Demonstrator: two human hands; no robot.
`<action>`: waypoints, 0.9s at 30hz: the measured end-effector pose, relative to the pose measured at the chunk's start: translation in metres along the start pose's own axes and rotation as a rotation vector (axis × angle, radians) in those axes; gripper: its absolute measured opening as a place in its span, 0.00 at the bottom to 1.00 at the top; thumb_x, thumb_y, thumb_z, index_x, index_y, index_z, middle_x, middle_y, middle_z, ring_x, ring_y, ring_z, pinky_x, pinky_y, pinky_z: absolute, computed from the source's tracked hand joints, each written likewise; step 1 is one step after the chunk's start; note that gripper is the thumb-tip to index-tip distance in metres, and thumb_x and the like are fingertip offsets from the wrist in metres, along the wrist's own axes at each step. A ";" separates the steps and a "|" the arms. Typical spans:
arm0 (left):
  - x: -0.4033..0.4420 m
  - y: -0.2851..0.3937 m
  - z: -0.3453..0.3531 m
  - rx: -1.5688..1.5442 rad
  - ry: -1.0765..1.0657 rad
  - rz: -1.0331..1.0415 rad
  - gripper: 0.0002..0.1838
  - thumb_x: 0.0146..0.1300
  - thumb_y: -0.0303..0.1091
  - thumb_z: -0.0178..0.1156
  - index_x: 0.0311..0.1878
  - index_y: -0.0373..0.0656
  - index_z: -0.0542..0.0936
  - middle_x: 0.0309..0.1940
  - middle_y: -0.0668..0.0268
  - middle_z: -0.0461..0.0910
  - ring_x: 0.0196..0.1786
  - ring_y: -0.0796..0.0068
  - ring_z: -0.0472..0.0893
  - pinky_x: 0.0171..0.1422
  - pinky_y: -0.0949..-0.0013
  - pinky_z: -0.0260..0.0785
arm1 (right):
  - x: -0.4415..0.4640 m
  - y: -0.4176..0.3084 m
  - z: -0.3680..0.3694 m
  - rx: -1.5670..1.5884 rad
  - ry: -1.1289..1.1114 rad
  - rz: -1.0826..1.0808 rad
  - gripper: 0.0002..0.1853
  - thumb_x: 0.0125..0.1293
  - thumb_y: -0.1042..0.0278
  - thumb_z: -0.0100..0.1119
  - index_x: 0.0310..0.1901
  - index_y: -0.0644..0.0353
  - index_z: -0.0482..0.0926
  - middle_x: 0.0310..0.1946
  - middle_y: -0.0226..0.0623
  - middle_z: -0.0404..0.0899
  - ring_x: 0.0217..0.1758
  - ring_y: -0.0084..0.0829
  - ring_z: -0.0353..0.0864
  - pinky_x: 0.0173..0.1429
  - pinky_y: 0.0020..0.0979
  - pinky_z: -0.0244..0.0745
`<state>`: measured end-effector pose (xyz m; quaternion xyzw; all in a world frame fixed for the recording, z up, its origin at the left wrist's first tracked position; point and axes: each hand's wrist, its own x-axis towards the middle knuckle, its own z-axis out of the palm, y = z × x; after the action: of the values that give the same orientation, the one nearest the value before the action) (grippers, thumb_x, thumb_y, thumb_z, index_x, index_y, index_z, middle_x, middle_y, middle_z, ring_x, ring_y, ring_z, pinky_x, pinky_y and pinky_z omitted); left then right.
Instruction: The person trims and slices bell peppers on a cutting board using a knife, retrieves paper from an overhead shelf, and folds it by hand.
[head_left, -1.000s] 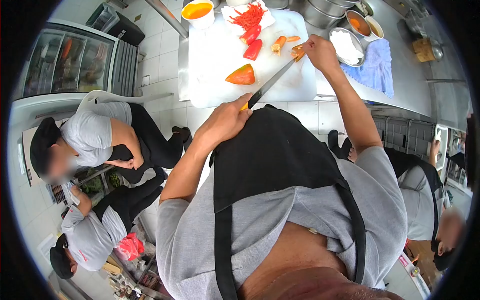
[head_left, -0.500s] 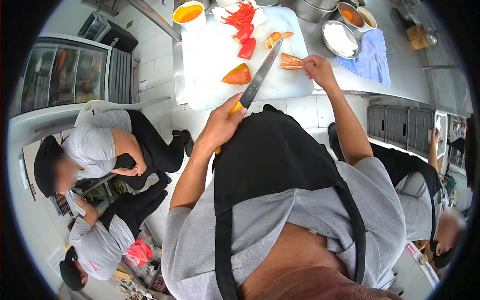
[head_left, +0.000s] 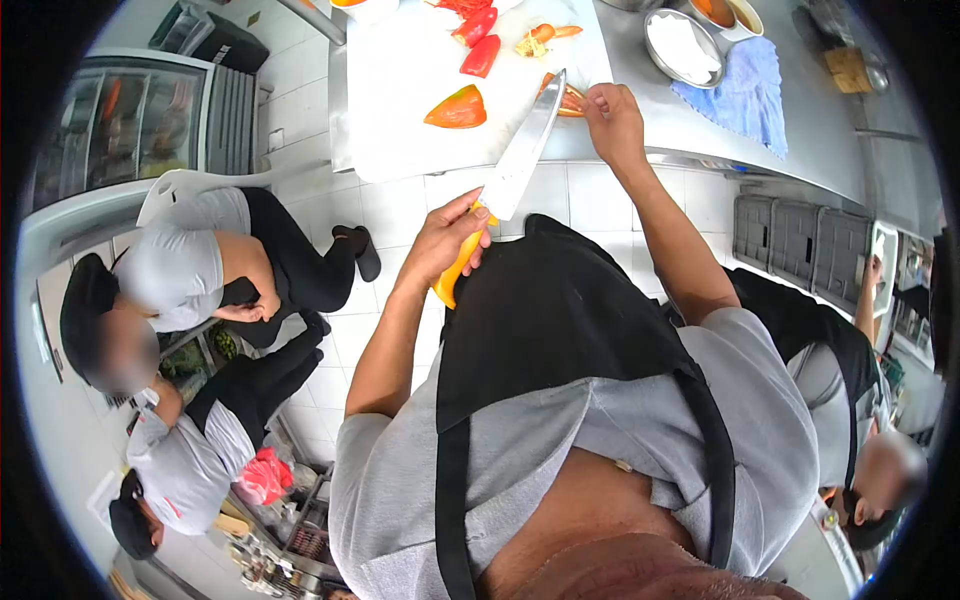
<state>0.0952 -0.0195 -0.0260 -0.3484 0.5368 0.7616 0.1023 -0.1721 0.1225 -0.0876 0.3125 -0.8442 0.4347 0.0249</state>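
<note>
In my left hand (head_left: 452,240) is the yellow handle (head_left: 458,272) of a large kitchen knife (head_left: 525,150), fingers wrapped round it. The blade slants up to the right, its tip over an orange-red pepper piece (head_left: 573,103) near the board's right edge. My right hand (head_left: 614,122) pinches the right end of that piece, inner side up. On the white cutting board (head_left: 390,120) lie another orange-red pepper piece (head_left: 456,108), two red pepper pieces (head_left: 481,56) (head_left: 475,27) and a trimmed pepper core (head_left: 536,40).
Shredded red pepper (head_left: 462,12) lies at the board's far side. Right of the board are a metal bowl with white contents (head_left: 684,48), a blue cloth (head_left: 738,98) and a container with orange contents (head_left: 714,12). Co-workers sit at left (head_left: 185,250) and stand at right (head_left: 820,380).
The knife blade has turned its flat side up and its tip has moved right, onto the pepper piece. That piece now lies tilted. The view has shifted, so the board sits higher.
</note>
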 end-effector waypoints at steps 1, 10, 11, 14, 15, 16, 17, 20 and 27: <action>-0.002 -0.002 0.007 -0.023 0.021 0.000 0.27 0.71 0.36 0.55 0.72 0.44 0.68 0.25 0.67 0.77 0.17 0.80 0.73 0.18 0.76 0.65 | 0.002 0.004 0.001 -0.007 -0.001 -0.079 0.04 0.61 0.69 0.65 0.36 0.58 0.82 0.32 0.40 0.79 0.38 0.45 0.78 0.42 0.40 0.74; 0.010 -0.007 0.042 -0.113 0.081 0.055 0.31 0.72 0.36 0.55 0.75 0.41 0.61 0.24 0.65 0.76 0.17 0.78 0.71 0.17 0.75 0.62 | -0.006 0.019 -0.012 -0.096 -0.062 -0.350 0.05 0.62 0.68 0.65 0.37 0.56 0.86 0.34 0.36 0.80 0.40 0.42 0.78 0.45 0.42 0.71; 0.011 -0.008 0.043 -0.117 0.083 0.055 0.31 0.72 0.36 0.55 0.75 0.41 0.60 0.24 0.65 0.76 0.17 0.78 0.71 0.17 0.75 0.62 | -0.006 0.019 -0.014 -0.095 -0.066 -0.354 0.05 0.62 0.68 0.65 0.38 0.56 0.86 0.34 0.36 0.80 0.41 0.42 0.77 0.46 0.42 0.71; 0.017 -0.008 0.049 -0.133 0.075 0.067 0.32 0.71 0.36 0.55 0.75 0.41 0.59 0.24 0.64 0.76 0.17 0.78 0.71 0.17 0.74 0.63 | -0.004 0.029 -0.012 -0.070 -0.071 -0.362 0.06 0.62 0.66 0.65 0.39 0.55 0.87 0.34 0.35 0.80 0.42 0.41 0.77 0.46 0.42 0.71; 0.017 -0.009 0.050 -0.140 0.060 0.077 0.32 0.71 0.36 0.55 0.75 0.41 0.58 0.24 0.64 0.76 0.17 0.77 0.71 0.17 0.74 0.63 | -0.005 0.029 -0.012 -0.059 -0.069 -0.363 0.07 0.62 0.65 0.65 0.39 0.55 0.87 0.34 0.35 0.80 0.42 0.41 0.77 0.46 0.42 0.71; 0.016 -0.010 0.052 -0.148 0.047 0.086 0.32 0.71 0.36 0.56 0.75 0.40 0.58 0.24 0.64 0.76 0.17 0.77 0.71 0.17 0.74 0.63 | -0.005 0.029 -0.012 -0.061 -0.061 -0.364 0.07 0.62 0.65 0.65 0.39 0.55 0.87 0.34 0.35 0.80 0.42 0.41 0.77 0.47 0.42 0.71; 0.019 -0.009 0.054 -0.151 0.056 0.095 0.32 0.71 0.36 0.55 0.75 0.40 0.59 0.24 0.64 0.76 0.17 0.77 0.71 0.17 0.74 0.63 | -0.005 0.030 -0.012 -0.063 -0.056 -0.367 0.07 0.62 0.65 0.65 0.39 0.54 0.87 0.34 0.35 0.80 0.42 0.41 0.77 0.47 0.42 0.71; 0.031 -0.010 0.063 -0.176 0.072 0.121 0.30 0.71 0.35 0.54 0.74 0.39 0.61 0.25 0.64 0.76 0.17 0.77 0.72 0.16 0.74 0.63 | -0.004 0.030 -0.012 -0.052 -0.070 -0.366 0.07 0.62 0.64 0.65 0.40 0.54 0.87 0.35 0.34 0.80 0.42 0.41 0.77 0.47 0.42 0.71; 0.020 -0.022 0.076 -0.147 0.103 0.131 0.31 0.71 0.35 0.53 0.74 0.39 0.60 0.25 0.64 0.75 0.17 0.77 0.71 0.16 0.74 0.63 | -0.003 0.033 -0.014 0.011 -0.080 -0.370 0.07 0.63 0.65 0.65 0.40 0.51 0.88 0.34 0.32 0.79 0.41 0.40 0.76 0.48 0.42 0.70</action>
<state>0.0604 0.0529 -0.0414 -0.3579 0.5057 0.7850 -0.0011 -0.1909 0.1487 -0.1033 0.4793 -0.7704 0.4147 0.0692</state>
